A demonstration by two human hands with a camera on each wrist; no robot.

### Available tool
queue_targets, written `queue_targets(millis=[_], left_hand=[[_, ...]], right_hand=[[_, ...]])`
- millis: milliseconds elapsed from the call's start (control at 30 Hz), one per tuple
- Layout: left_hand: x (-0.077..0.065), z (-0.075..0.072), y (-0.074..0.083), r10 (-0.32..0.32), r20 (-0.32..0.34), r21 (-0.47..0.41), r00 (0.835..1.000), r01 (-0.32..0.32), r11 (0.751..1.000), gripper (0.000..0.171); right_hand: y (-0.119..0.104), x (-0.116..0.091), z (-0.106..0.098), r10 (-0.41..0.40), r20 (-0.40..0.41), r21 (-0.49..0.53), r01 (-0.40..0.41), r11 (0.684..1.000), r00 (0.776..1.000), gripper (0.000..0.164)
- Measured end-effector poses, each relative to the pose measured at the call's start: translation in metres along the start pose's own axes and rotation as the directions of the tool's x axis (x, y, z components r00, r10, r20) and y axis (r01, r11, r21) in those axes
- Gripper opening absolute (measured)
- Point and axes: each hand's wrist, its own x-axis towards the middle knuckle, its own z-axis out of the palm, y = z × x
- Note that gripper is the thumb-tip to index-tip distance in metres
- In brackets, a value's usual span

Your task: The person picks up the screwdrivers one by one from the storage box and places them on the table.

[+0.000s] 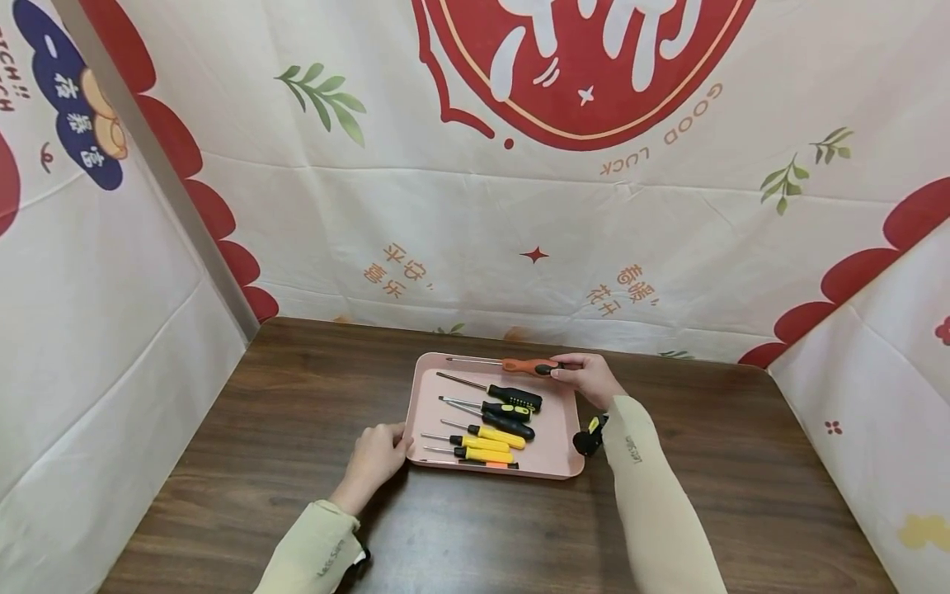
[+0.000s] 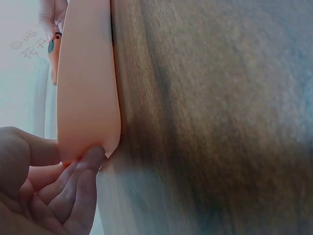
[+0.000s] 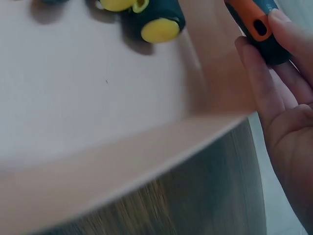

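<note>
A pink tray (image 1: pixel 552 429) lies on the table with several screwdrivers in it. Its near left corner is pinched by my left hand (image 1: pixel 376 454); in the left wrist view, thumb and fingers close on the tray wall (image 2: pixel 88 73). Along the far edge, my right hand (image 1: pixel 594 381) holds an orange and black screwdriver (image 1: pixel 523 366) by the handle's end, its shaft pointing left. The right wrist view shows thumb and fingertips on that handle (image 3: pixel 249 19). Nearer me lie black-handled screwdrivers (image 1: pixel 514 399), yellow-handled ones (image 1: pixel 486 444) and a thin orange and black one (image 1: pixel 499 465).
The brown wooden table (image 1: pixel 297 388) extends on every side of the tray. Behind it hangs a printed white cloth (image 1: pixel 475 214), with further cloth at left and right. A black wrist device (image 1: pixel 590 437) sits beside the tray's right edge.
</note>
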Motion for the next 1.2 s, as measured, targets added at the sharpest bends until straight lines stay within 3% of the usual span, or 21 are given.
queue_targets(millis=[267, 500, 700, 933, 1200], left_hand=[[0.000, 0.002, -0.002, -0.003, 0.003, -0.016, 1.000, 0.003, 1.000, 0.008], [0.000, 0.002, -0.003, 0.007, -0.008, -0.009, 1.000, -0.007, 1.000, 0.004], [0.000, 0.002, -0.002, 0.011, -0.006, -0.011, 1.000, -0.011, 1.000, 0.005], [0.001, 0.002, -0.002, 0.010, 0.003, -0.012, 1.000, -0.010, 1.000, 0.010], [0.000, 0.001, -0.001, -0.005, 0.010, -0.014, 1.000, 0.005, 1.000, 0.012]], right_hand=[[-0.001, -0.008, -0.013, 0.035, 0.060, 0.173, -0.045, 0.984, 0.998, 0.046], [-0.002, -0.013, -0.024, 0.009, 0.061, 0.262, -0.025, 0.965, 0.998, 0.023], [-0.004, -0.018, -0.031, -0.006, 0.052, 0.293, -0.009, 0.956, 0.999, 0.022], [-0.009, -0.027, -0.042, -0.017, 0.051, 0.261, 0.003, 0.965, 0.999, 0.022], [-0.008, -0.036, -0.058, -0.013, 0.020, 0.264, 0.007, 0.965, 1.000, 0.029]])
